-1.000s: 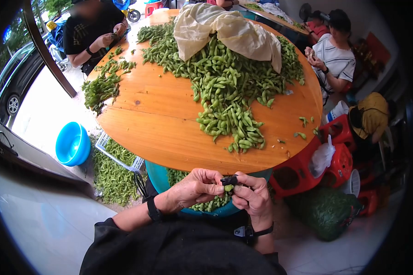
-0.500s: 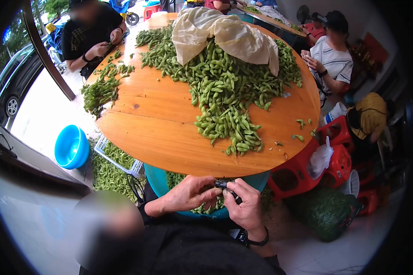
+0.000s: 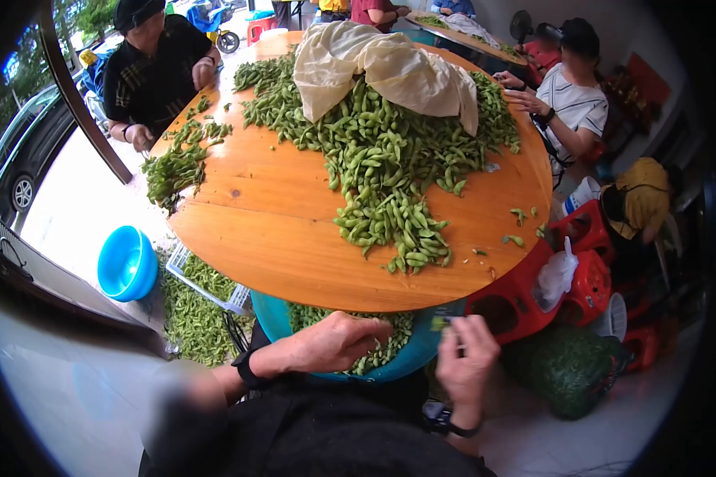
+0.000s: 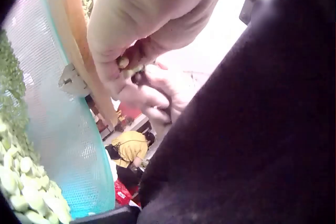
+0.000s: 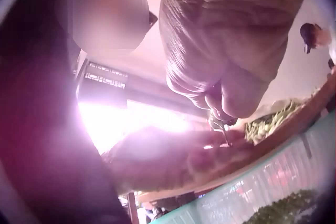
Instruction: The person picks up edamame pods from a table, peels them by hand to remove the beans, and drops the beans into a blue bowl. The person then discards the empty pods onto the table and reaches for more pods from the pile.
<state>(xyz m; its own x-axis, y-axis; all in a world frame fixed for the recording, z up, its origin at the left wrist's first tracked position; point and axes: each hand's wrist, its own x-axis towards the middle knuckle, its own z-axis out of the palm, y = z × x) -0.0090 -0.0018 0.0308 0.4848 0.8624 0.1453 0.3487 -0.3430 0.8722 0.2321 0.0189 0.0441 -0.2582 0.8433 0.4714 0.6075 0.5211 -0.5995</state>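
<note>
Over the teal basin [image 3: 266, 318] at the near table edge, my left hand [image 3: 334, 342] has its fingers curled; the left wrist view shows small pale-green beans [image 4: 125, 63] held in them. To its right, my right hand [image 3: 465, 362] pinches a blurred green edamame pod [image 3: 439, 323] with a dark piece beside it. In the right wrist view its fingers hide most of that pod. Shelled beans [image 3: 390, 350] fill part of the basin below. Ahead, a heap of edamame pods [image 3: 390, 175] covers the middle of the round wooden table [image 3: 247, 238].
A cream cloth [image 3: 390, 63] lies over the heap. Pod stalks [image 3: 171, 171] lie at the table's left edge. At left are a blue basin [image 3: 127, 262] and pods on the floor [image 3: 199, 318]. Red stools [image 3: 505, 286] and a green bag [image 3: 569, 370] stand at right. Other people sit around.
My hands, earlier together over the basin, have moved apart, the right one going rightward with the pod. The person at far left has lowered a hand towards the table edge.
</note>
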